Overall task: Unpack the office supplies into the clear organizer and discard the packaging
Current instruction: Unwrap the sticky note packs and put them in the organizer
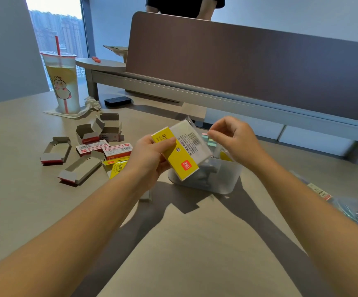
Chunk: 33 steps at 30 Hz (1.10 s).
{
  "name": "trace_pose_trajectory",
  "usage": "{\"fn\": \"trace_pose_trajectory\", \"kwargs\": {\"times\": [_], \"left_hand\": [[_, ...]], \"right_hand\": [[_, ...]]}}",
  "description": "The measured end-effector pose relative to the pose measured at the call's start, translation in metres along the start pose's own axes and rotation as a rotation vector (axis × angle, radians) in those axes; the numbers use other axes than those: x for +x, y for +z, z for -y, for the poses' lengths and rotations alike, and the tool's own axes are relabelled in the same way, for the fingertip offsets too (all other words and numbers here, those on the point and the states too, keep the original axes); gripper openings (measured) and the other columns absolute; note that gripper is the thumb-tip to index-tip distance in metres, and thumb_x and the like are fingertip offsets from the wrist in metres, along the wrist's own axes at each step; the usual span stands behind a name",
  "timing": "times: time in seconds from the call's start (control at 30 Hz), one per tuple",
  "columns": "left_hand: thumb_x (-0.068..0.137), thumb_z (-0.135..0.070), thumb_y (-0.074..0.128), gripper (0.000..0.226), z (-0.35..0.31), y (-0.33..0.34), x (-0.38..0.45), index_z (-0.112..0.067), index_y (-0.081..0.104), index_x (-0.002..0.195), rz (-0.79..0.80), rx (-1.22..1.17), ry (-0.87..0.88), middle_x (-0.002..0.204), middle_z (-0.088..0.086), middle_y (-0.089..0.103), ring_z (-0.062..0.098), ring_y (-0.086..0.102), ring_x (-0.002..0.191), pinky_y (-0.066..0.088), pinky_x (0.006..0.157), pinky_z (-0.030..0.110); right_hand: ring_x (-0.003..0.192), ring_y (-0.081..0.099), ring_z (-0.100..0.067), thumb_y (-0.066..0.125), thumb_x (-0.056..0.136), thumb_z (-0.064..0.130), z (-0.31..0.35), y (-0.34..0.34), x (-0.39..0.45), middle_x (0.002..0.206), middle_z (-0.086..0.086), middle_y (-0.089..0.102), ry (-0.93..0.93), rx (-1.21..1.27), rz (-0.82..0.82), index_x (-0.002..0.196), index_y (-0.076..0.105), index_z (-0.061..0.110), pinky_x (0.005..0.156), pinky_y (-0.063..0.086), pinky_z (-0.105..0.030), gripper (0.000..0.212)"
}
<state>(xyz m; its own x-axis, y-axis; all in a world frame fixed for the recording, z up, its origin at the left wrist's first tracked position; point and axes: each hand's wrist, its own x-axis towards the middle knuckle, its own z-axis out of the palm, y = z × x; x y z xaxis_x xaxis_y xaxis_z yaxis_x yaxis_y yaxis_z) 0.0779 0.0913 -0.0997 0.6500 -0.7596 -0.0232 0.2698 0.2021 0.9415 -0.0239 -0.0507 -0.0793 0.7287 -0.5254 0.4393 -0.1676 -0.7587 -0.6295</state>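
Our left grip (150, 155) held the yellow-and-white wrapped notepad pack (182, 151); our right grip (230, 136) pinched its clear wrapper at 1 o'clock, above the clear plastic organizer (223, 181) holding grey clips (208, 170).

Office: desk (45, 211) with divider panel (248, 71), high-rise window (56, 28).

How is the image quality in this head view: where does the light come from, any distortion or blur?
Head view: daylight enters from the window at upper left, so both forearms throw hard shadows across the table toward the camera; wide-angle distortion bows the desk divider; the yellow package between the left hand and right hand is sharp, while the plastic bag at the right edge is smeared.
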Motion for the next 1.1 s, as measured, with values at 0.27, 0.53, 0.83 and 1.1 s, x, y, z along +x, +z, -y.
{"fn": "trace_pose_trajectory", "kwargs": {"times": [0.27, 0.53, 0.83, 1.1], "left_hand": [[0.09, -0.012, 0.047, 0.011, 0.005, 0.001, -0.008, -0.015, 0.051, 0.079, -0.022, -0.044, 0.012, 0.076, 0.002, 0.063, 0.004, 0.066, 0.049, 0.055, 0.049, 0.019], [0.09, -0.015, 0.046, 0.012, 0.009, -0.006, -0.006, -0.018, 0.054, 0.082, -0.005, -0.056, 0.013, 0.061, -0.003, 0.069, 0.004, 0.066, 0.05, 0.055, 0.05, 0.02], [0.092, -0.018, 0.042, 0.013, 0.01, -0.011, -0.005, -0.02, 0.054, 0.088, -0.002, -0.088, 0.049, 0.083, -0.001, 0.063, 0.01, 0.064, 0.068, 0.055, 0.052, 0.019], [0.091, -0.018, 0.042, 0.013, 0.012, -0.011, -0.002, -0.02, 0.054, 0.088, 0.008, -0.102, 0.076, 0.084, -0.001, 0.064, 0.009, 0.064, 0.069, 0.056, 0.055, 0.02]], "right_hand": [[0.075, 0.057, -0.008, 0.064, 0.079, 0.021, 0.007, 0.009, -0.022, 0.09, 0.004, 0.055, -0.037, 0.051, 0.111, 0.079, 0.039, 0.029, 0.062, 0.052, -0.017, 0.027], [0.081, 0.056, -0.014, 0.057, 0.083, 0.005, 0.002, 0.005, -0.025, 0.093, 0.0, 0.054, -0.041, 0.0, -0.057, 0.076, 0.039, 0.029, 0.066, 0.046, -0.013, 0.031], [0.086, 0.051, -0.007, 0.051, 0.087, 0.022, 0.008, 0.005, -0.026, 0.106, 0.003, 0.051, 0.009, 0.087, 0.126, 0.097, 0.064, 0.01, 0.07, 0.045, -0.012, 0.02], [0.08, 0.05, -0.002, 0.06, 0.081, 0.017, 0.014, 0.006, -0.023, 0.107, 0.005, 0.047, 0.071, 0.113, 0.238, 0.078, 0.06, 0.014, 0.061, 0.044, 0.001, 0.004]]}}
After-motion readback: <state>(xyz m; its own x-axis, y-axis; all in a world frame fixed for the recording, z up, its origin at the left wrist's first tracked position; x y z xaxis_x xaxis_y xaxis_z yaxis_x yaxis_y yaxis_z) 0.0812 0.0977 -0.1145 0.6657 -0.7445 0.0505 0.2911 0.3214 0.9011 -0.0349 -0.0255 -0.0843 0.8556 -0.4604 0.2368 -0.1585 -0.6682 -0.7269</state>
